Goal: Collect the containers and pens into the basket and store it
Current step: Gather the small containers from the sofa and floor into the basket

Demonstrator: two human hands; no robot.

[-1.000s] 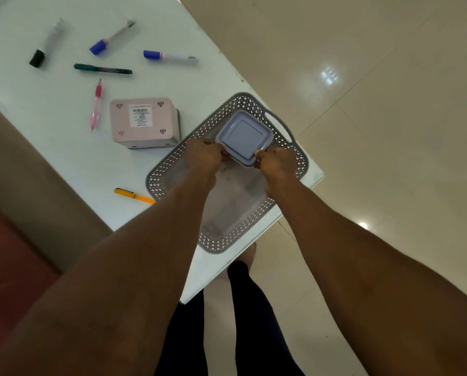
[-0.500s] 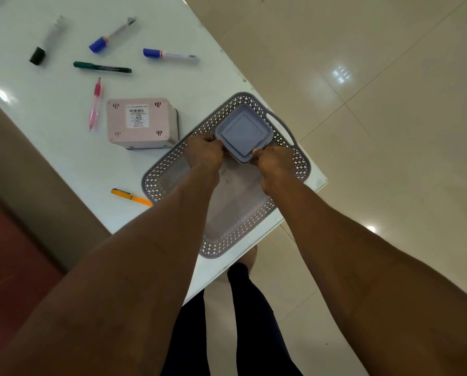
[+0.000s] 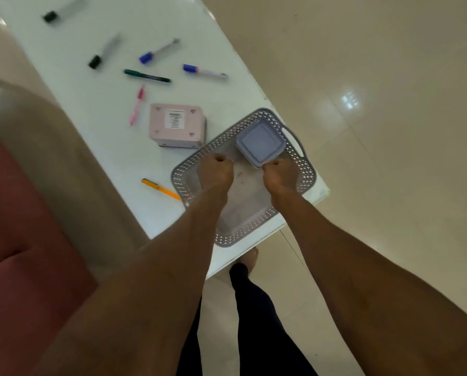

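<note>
A grey perforated basket [image 3: 178, 183] stands at the near corner of the white table [image 3: 97, 137]. A blue-grey lidded container [image 3: 261, 141] lies inside it, in the far corner by the handle. My right hand [image 3: 279, 176] is curled, with its fingertips on the container's near corner. My left hand [image 3: 216, 172] is curled over the basket floor, a small gap away from the container. A pink box [image 3: 176, 126] sits just left of the basket. An orange pen [image 3: 160, 188], a pink pen [image 3: 137, 105], a green pen [image 3: 147, 76] and several markers [image 3: 205, 72] lie loose on the table.
A dark red sofa [image 3: 23, 253] fills the left side, close to the table's long edge. Glossy tiled floor [image 3: 376, 131] lies to the right. The basket's near end hangs slightly over the table corner. My legs [image 3: 254, 308] stand below it.
The container has gone down into the basket's far corner. My left hand has come off it and drawn back slightly. The camera view has shifted, showing more of the table.
</note>
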